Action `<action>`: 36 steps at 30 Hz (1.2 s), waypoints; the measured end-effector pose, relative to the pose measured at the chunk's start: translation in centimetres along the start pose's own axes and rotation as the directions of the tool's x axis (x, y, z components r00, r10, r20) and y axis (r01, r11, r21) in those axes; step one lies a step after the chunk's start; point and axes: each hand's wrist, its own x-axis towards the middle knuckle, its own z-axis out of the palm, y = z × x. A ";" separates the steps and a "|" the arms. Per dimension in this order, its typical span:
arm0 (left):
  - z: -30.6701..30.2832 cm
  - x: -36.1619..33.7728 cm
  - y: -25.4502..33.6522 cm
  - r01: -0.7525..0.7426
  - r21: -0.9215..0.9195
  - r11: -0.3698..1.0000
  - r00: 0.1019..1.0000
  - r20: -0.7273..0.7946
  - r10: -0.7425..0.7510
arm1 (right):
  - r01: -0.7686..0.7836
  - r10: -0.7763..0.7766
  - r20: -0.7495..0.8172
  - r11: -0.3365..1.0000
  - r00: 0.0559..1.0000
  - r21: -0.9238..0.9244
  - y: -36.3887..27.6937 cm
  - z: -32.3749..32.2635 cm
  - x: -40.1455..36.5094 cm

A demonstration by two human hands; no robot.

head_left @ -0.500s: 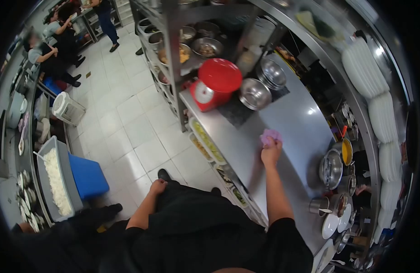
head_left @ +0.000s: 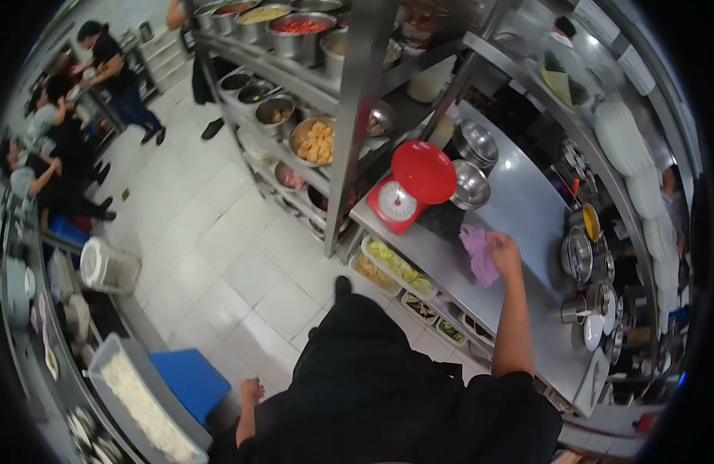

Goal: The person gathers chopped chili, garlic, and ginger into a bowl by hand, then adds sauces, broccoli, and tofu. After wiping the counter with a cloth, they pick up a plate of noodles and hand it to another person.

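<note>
My right hand (head_left: 505, 254) is closed on a purple cloth (head_left: 477, 257), which hangs from the fingers over the near edge of the steel counter (head_left: 527, 207). Beyond the cloth stands a red kitchen scale (head_left: 397, 203) with a round red pan (head_left: 424, 172), on the counter beside the shelf post. Steel bowls (head_left: 470, 185) are grouped to the right of the scale on a dark mat. My left hand (head_left: 252, 389) hangs low at my side above the floor, its fingers curled and nothing visible in them.
A shelf rack with food bowls (head_left: 315, 142) rises ahead. Food trays (head_left: 398, 267) sit below the counter edge. To my left stand a grey tub of white food (head_left: 144, 406) and a blue bin (head_left: 190, 383). Several people stand far left. Stacked white plates (head_left: 621, 141) line the right shelf.
The purple cloth, bunched in my right hand before, now hangs spread out near the counter edge. My view has shifted, showing more of the rack. My left hand has dropped beside my body.
</note>
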 end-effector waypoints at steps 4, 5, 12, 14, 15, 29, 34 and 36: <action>-1.0 0.8 5.4 -0.016 -0.032 0.999 0.998 0.052 0.018 | -0.185 0.232 -0.137 0.940 0.963 0.287 -2.6 -0.5 6.9; -1.0 1.1 7.9 -0.066 -0.009 0.998 0.996 0.061 0.066 | -0.188 0.236 -0.139 0.937 0.962 0.293 -2.6 0.2 7.9; -6.0 7.7 19.0 -0.028 -0.511 0.859 0.998 -0.062 -0.004 | -0.507 0.452 -0.262 0.838 0.853 -0.203 3.1 11.0 15.9; -8.7 8.6 21.4 -0.081 -0.539 0.838 0.971 -0.234 -0.056 | -0.307 0.136 -0.336 0.790 0.932 -0.531 11.0 14.8 18.9; -9.6 9.7 22.1 -0.094 -0.547 0.832 0.956 -0.283 -0.078 | -0.415 0.297 -0.423 0.883 0.856 -0.220 3.7 10.1 17.7; -13.9 22.5 38.4 -0.223 0.784 0.580 0.975 0.191 0.116 | -0.149 0.213 -0.573 0.976 0.792 0.157 -2.6 2.8 11.8; -12.1 22.2 54.9 -0.791 0.582 0.189 0.609 0.716 0.341 | -0.403 0.465 -0.779 0.865 0.420 0.299 -8.5 -3.0 6.5; -8.4 20.2 60.6 -0.943 0.302 0.141 0.329 0.909 0.256 | -0.237 0.547 -0.650 0.829 0.528 0.506 -13.5 -6.2 3.3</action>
